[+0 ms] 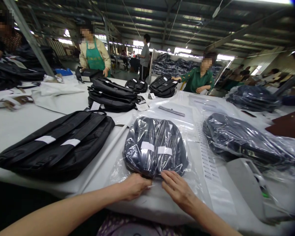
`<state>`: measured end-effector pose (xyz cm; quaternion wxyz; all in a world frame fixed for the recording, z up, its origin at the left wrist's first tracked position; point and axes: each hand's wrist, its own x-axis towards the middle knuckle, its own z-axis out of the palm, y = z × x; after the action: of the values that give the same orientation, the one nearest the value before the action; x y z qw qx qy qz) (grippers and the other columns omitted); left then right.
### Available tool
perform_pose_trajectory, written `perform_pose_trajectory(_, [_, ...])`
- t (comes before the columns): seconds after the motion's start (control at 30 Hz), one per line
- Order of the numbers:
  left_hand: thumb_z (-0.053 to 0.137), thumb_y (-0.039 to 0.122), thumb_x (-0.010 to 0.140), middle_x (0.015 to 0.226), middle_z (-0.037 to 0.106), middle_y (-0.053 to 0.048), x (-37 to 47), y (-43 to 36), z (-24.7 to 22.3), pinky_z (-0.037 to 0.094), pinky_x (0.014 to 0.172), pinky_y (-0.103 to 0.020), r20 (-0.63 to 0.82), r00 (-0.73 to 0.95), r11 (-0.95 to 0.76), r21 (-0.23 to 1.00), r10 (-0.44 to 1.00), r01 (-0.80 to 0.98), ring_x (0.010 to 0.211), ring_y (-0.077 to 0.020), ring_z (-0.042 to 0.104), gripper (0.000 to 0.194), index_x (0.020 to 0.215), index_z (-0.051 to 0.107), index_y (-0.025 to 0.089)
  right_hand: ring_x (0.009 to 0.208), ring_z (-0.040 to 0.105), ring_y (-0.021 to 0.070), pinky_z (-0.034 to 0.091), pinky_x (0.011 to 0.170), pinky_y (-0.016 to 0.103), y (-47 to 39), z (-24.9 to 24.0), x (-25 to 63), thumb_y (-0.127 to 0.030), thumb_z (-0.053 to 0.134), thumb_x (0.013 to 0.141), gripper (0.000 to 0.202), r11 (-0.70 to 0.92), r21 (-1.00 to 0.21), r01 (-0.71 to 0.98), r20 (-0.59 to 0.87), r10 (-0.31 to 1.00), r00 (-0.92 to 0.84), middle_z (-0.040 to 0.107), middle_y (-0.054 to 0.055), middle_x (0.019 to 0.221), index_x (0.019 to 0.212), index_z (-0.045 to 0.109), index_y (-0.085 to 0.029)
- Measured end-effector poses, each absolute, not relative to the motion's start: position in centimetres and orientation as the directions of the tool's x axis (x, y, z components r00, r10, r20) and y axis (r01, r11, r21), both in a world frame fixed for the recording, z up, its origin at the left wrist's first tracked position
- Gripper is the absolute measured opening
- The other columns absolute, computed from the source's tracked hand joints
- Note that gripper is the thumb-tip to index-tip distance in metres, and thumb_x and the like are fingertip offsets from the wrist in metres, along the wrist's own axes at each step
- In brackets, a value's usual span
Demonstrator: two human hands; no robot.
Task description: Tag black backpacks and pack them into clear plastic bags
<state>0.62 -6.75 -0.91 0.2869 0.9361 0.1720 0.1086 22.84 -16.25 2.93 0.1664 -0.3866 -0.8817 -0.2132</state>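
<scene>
A black backpack [135, 154] lies inside a clear plastic bag [194, 177] on the table in front of me, white paper bands round its two straps. My left hand [136, 186] is closed at the bag's near edge, its fingers pinching the loose plastic just below the backpack. Beside it, my right hand [178, 189] rests with fingers stretched out, fingertips on the plastic over the backpack's lower edge. To the left lies an unbagged black backpack [88, 131], also with white bands on its straps.
Bagged backpacks [236, 137] lie to the right, behind a grey tape dispenser [245, 186]. A sheet of stickers [207, 157] runs along the table. Farther back are a stack of black backpacks [110, 95], flat plastic bags [177, 116] and co-workers across the table.
</scene>
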Motion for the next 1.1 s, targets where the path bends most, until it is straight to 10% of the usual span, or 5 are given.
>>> perform_pose_trajectory(0.47, [0.042, 0.015, 0.092, 0.106, 0.064, -0.01, -0.6, -7.7, -1.6, 0.05, 0.056, -0.026, 0.538, 0.826, -0.962, -0.095, 0.166, 0.255, 0.068, -0.0151, 0.055, 0.015, 0.097, 0.056, 0.014, 0.094, 0.067, 0.0162, 0.056, 0.085, 0.026, -15.2, -1.0, 24.2, -0.014, 0.043, 0.09, 0.026, 0.626, -0.141, 0.767, 0.678, 0.625, -0.386, 0.071, 0.009, 0.095, 0.113, 0.055, -0.011])
perform_pose_trajectory(0.7, [0.048, 0.037, 0.091, 0.104, 0.065, -0.011, -2.3, -11.1, 1.0, 0.048, 0.088, -0.047, 0.587, 0.789, -0.968, -0.032, 0.184, 0.249, 0.094, -0.0251, 0.059, 0.034, 0.116, 0.054, 0.015, 0.097, 0.065, 0.0171, 0.056, 0.087, 0.027, -15.4, -1.2, 24.4, -0.013, 0.046, 0.089, 0.031, 0.631, -0.12, 0.766, 0.703, 0.599, -0.383, 0.071, 0.009, 0.098, 0.119, 0.052, -0.012])
perform_pose_trajectory(0.8, [0.042, 0.02, 0.093, 0.104, 0.065, -0.01, -4.5, -9.9, 3.2, 0.048, 0.088, -0.037, 0.62, 0.75, -0.973, 0.123, 0.228, 0.194, 0.095, -0.0205, 0.059, 0.034, 0.127, 0.045, 0.016, 0.1, 0.064, 0.018, 0.055, 0.089, 0.029, -15.4, -0.9, 24.6, -0.013, 0.044, 0.089, 0.033, 0.662, -0.091, 0.744, 0.693, 0.578, -0.43, 0.07, 0.008, 0.102, 0.121, 0.051, -0.014])
perform_pose_trajectory(0.97, [0.038, 0.013, 0.089, 0.127, 0.055, -0.007, -5.0, -4.8, 3.1, 0.042, 0.097, -0.035, 0.072, 0.994, -0.91, 0.412, 0.084, 0.047, 0.113, -0.022, 0.052, 0.043, 0.13, 0.043, 0.022, 0.105, 0.062, 0.0175, 0.053, 0.092, 0.028, -15.5, -0.8, 24.9, -0.011, 0.045, 0.088, 0.028, 0.682, -0.027, 0.731, 0.685, 0.545, -0.483, 0.069, 0.009, 0.105, 0.114, 0.056, -0.013])
perform_pose_trajectory(1.1, [0.036, 0.021, 0.092, 0.133, 0.05, -0.006, -5.6, -4.0, 1.7, 0.037, 0.102, -0.036, 0.022, 0.981, -0.821, 0.552, 0.191, 0.147, 0.12, -0.0212, 0.047, 0.042, 0.134, 0.04, 0.024, 0.106, 0.061, 0.0175, 0.053, 0.092, 0.028, -15.5, -1.0, 25.0, -0.009, 0.048, 0.086, 0.028, 0.682, -0.009, 0.732, 0.671, 0.547, -0.501, 0.069, 0.01, 0.106, 0.113, 0.056, -0.012])
